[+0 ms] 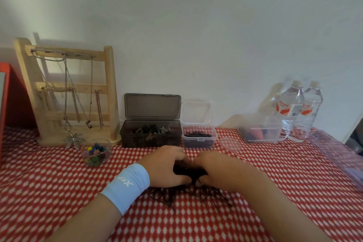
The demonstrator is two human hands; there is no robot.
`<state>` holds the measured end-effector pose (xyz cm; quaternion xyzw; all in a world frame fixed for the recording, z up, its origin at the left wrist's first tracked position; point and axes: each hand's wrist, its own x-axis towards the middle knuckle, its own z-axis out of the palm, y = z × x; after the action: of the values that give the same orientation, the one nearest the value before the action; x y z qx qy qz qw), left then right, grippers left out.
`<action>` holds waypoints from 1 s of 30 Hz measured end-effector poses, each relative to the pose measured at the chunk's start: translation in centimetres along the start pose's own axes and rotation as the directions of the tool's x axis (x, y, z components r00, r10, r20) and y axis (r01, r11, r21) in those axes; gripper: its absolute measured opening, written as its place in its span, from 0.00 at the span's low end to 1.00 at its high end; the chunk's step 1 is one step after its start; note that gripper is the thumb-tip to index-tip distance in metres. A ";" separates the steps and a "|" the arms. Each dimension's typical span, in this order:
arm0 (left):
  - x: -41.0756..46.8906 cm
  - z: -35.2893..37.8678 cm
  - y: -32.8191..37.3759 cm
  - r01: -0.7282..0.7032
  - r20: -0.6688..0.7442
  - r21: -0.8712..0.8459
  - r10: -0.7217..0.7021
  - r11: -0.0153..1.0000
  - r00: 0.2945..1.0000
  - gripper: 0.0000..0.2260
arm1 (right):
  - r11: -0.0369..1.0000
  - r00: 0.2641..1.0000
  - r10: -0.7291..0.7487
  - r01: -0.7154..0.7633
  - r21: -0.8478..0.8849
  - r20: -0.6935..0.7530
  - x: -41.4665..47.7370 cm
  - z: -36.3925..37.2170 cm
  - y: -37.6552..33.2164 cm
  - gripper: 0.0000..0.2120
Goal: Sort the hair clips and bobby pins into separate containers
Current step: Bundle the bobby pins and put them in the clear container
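Note:
A dark heap of bobby pins [188, 192] lies on the red-and-white tablecloth in front of me. My left hand [167, 165] and my right hand [212, 165] are cupped together around its top, fingers curled on a bunch of pins. Behind them stands an open smoky-grey box [150, 133] with dark hair clips inside. Right of it is a small clear box [199, 135], lid up, holding black bobby pins. A small round clear bowl [96, 152] at the left holds several coloured mini clips.
A wooden jewellery stand [68, 92] with hanging chains stands at the back left beside a red object [11, 100]. A clear lid [229, 143], a clear box [261, 131] of items, two water bottles [300, 110] and a clear tray [337, 153] lie at the right.

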<state>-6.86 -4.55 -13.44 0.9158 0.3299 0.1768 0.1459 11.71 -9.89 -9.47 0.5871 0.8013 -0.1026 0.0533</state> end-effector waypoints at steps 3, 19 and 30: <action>-0.1 0.0 -0.1 0.014 -0.033 -0.043 -0.015 0.999 0.999 0.20 | 0.998 0.999 0.030 -0.028 -0.064 0.036 0.7 -0.2 -0.4 0.17; -0.1 -0.9 -0.6 0.127 -0.130 -0.089 -0.138 0.988 0.982 0.09 | 0.969 0.986 0.021 0.021 0.247 -0.168 -1.1 0.4 2.1 0.15; -0.4 -1.3 -1.4 0.164 -0.027 -0.088 -0.167 0.983 0.986 0.13 | 0.852 0.986 0.074 0.016 0.524 -0.151 -1.5 0.0 3.4 0.08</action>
<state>-8.44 -3.62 -12.91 0.8749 0.3994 0.1936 0.1935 15.38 -10.30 -9.49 0.5978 0.7359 -0.2667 -0.1733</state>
